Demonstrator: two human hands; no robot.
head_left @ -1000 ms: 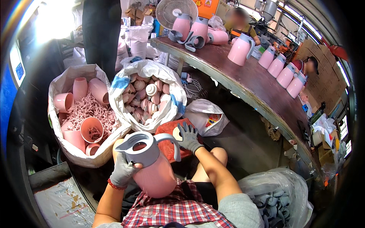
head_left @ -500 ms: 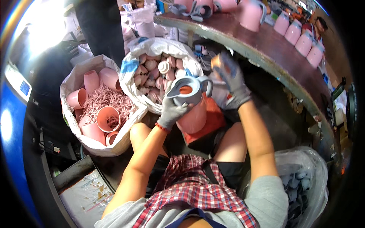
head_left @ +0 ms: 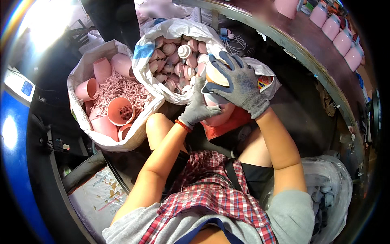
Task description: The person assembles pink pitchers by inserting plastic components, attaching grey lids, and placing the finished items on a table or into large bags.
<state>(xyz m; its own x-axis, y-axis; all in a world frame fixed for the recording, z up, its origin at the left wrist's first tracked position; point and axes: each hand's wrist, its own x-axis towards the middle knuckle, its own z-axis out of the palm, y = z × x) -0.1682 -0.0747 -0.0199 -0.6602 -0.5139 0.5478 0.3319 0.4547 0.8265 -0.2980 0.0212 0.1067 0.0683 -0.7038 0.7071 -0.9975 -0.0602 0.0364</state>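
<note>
In front of my knees a pink jug [head_left: 217,118] with a grey-blue collar [head_left: 214,99] stands upright on a red surface [head_left: 211,132]. Gripping the collar's left side, my left hand [head_left: 198,106] has its fingers wrapped round it, partly hidden. My right hand [head_left: 243,83], in a grey-blue glove, clasps a round cream-and-orange piece [head_left: 215,75] from above and holds it down over the jug's mouth. The mouth and handle are covered by that hand. What exactly the round piece is I cannot make out.
Left stands a white sack [head_left: 115,145] of pink jug bodies and shreds; behind it, another sack [head_left: 172,27] holds pink and white lids. A brown table [head_left: 300,38] curves along the right with pink jugs [head_left: 342,42]. Lower right is a clear bag [head_left: 339,175] of grey parts.
My right hand has swung in from the right with the round piece and set it over the jug's mouth. My left hand still grips the collar. The whole view has shifted somewhat.
</note>
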